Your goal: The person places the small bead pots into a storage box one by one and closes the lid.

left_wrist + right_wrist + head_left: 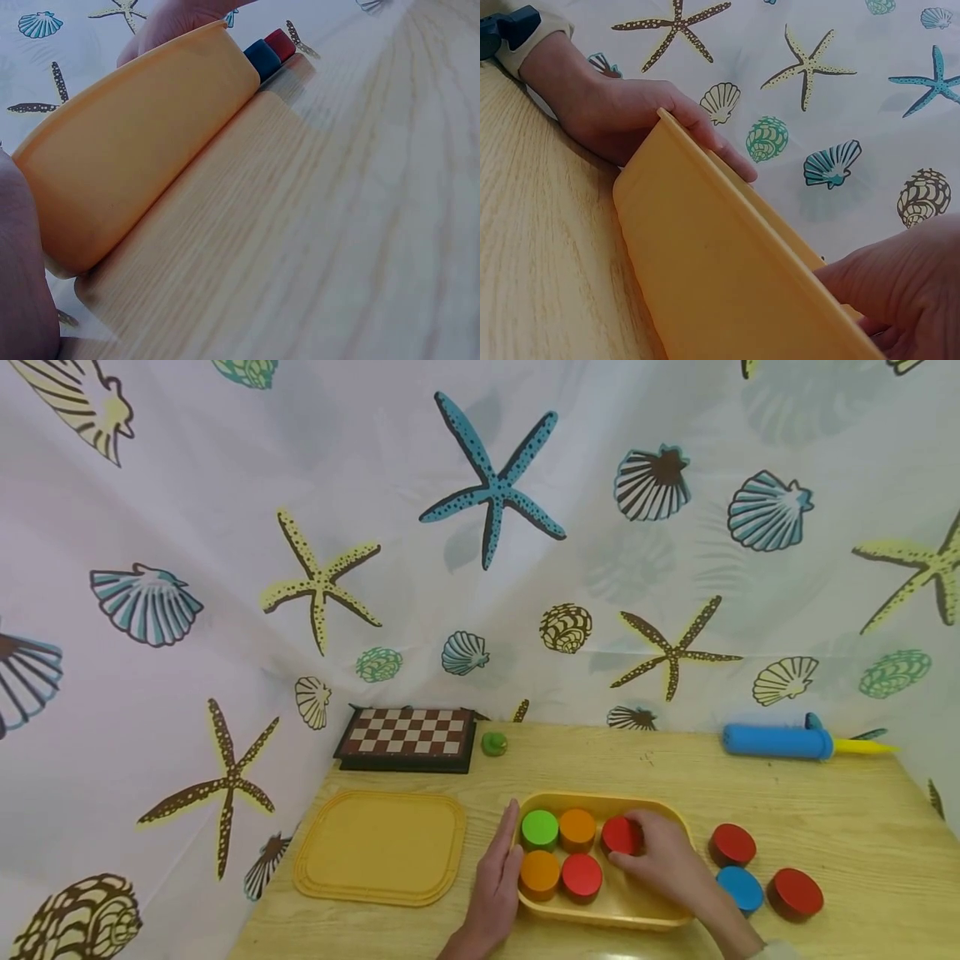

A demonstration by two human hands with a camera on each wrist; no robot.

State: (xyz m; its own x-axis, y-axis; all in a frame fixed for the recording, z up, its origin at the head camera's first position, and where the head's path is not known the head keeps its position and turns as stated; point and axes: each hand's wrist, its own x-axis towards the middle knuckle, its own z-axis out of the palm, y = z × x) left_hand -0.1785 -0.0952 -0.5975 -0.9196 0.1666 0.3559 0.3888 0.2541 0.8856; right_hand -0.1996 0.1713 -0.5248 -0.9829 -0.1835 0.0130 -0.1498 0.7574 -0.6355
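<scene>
A yellow-orange plastic tub (637,914) stands on the table with several round coloured pieces inside. Green (540,831), orange (577,831) and red (582,878) discs fill its left part. My right hand (667,856) reaches into the tub and grips a red disc (621,837) between thumb and fingers. Along the tub's left end lies my left hand (495,881), its fingers straight against the outer wall. In the right wrist view the left hand (637,112) rests at the tub's end; the disc is hidden there.
Right of the tub lie two red discs (732,845) and a blue disc (740,890). A yellow lid (378,847) lies to the left. Behind are a checkered board box (405,735), a small green figure (494,743) and a blue pump (776,741) with a yellow nozzle.
</scene>
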